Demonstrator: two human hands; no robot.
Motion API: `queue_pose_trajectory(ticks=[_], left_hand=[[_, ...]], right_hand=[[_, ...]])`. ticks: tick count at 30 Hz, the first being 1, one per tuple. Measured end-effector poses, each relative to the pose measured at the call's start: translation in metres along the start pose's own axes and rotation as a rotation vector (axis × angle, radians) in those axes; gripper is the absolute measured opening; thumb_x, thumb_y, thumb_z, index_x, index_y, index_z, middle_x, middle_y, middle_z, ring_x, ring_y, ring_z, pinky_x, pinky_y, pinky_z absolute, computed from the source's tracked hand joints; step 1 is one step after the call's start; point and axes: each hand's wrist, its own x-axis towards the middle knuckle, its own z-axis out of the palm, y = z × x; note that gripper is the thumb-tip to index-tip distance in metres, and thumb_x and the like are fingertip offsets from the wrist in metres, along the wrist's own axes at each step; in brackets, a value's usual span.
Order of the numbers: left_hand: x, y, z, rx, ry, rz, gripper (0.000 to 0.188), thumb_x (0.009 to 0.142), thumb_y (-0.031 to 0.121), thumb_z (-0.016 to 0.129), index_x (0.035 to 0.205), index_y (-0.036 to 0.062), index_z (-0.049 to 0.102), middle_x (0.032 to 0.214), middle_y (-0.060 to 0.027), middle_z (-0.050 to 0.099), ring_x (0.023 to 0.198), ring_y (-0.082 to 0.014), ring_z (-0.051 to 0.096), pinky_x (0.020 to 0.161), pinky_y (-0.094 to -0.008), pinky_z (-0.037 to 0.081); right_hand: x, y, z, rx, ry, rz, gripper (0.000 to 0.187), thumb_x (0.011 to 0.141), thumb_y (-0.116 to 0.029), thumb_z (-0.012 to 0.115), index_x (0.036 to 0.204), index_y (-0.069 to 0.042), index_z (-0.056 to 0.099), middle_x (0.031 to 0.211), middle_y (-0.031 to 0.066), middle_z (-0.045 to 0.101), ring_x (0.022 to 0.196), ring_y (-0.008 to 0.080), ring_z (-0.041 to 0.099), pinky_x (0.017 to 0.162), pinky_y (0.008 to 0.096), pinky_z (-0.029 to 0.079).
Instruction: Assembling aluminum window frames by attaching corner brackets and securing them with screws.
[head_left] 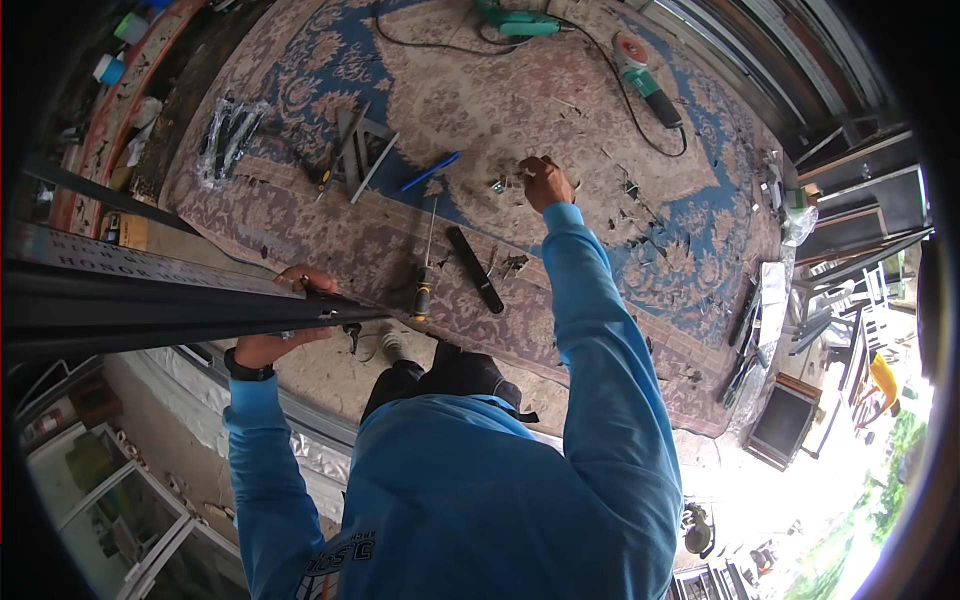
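My left hand (290, 325) is wrapped round a long dark metal profile (190, 312) that runs in from the left edge, its end over the near edge of the carpet-covered table (700, 330). Out over the table, my right hand (547, 183) has its fingertips bent down beside some small shiny pieces (499, 186); whether it pinches one is too small to make out. Between the hands lie a screwdriver (424, 285) with a yellow and black handle and a black bar (475, 270). A blue pen (431, 171) rests farther off, left of my right hand.
A set square (366, 150) lies at the far left of the table near a clear plastic bag (229, 140). At the far side are a green power drill (520, 22) and an angle grinder (648, 82), both with cords. Metal frames (865, 200) stand at the right.
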Motion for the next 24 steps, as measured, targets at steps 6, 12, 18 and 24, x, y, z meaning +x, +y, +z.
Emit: queue_pose_trajectory(ticks=[6, 12, 18, 24], left_hand=[[0.001, 0.007, -0.002, 0.013, -0.042, -0.045, 0.055, 0.072, 0.006, 0.086, 0.117, 0.0063, 0.055, 0.118, -0.008, 0.056, 0.111, -0.0181, 0.056, 0.101, -0.0341, 0.044], [0.002, 0.003, -0.001, 0.044, -0.051, 0.052, 0.055, 0.074, 0.0, 0.083, 0.121, 0.0067, 0.055, 0.119, -0.0073, 0.057, 0.115, -0.0186, 0.056, 0.1, -0.033, 0.047], [-0.006, -0.016, -0.013, 0.036, -0.087, 0.09, 0.06, 0.072, -0.003, 0.082, 0.124, 0.0069, 0.052, 0.129, -0.0104, 0.057, 0.124, -0.0219, 0.054, 0.105, -0.0384, 0.046], [-0.015, -0.017, -0.017, -0.028, -0.005, 0.019, 0.073, 0.07, -0.002, 0.084, 0.134, 0.0079, 0.051, 0.129, -0.0088, 0.059, 0.124, -0.0218, 0.055, 0.105, -0.0391, 0.046]], right_hand=[[-0.001, -0.023, -0.008, 0.007, -0.138, -0.192, 0.019, 0.088, -0.012, 0.062, 0.101, -0.02, 0.073, 0.11, 0.01, 0.063, 0.105, 0.0335, 0.061, 0.085, 0.0449, 0.053], [0.007, -0.026, 0.011, -0.117, -0.233, -0.351, 0.015, 0.09, -0.015, 0.064, 0.101, -0.019, 0.073, 0.11, 0.0091, 0.063, 0.108, 0.031, 0.06, 0.088, 0.0431, 0.053], [0.022, -0.018, 0.036, -0.31, -0.238, -0.381, 0.015, 0.092, -0.019, 0.06, 0.105, -0.015, 0.067, 0.111, 0.0121, 0.064, 0.108, 0.0339, 0.06, 0.084, 0.0438, 0.053], [-0.007, -0.015, 0.019, 0.188, -0.059, -0.096, 0.021, 0.092, -0.015, 0.06, 0.113, -0.011, 0.064, 0.095, 0.0138, 0.071, 0.085, 0.034, 0.068, 0.074, 0.0428, 0.056]])
